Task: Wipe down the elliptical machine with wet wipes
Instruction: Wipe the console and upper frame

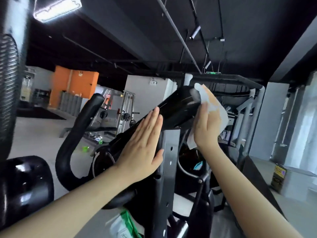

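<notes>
**Hands on the elliptical machine (120, 140)**

We see the left hand (140, 148) lying flat on the machine's glossy black console (178, 107), fingers straight and released, gripping nothing. The right hand (207, 126) grasps the white wet wipe (216, 107), which drapes over its fingers and is pressed against the console's upper end. A curved black handlebar (72, 134) rises on our left. A green pack of wipes (123, 224) sits low in view, below the left forearm.
</notes>
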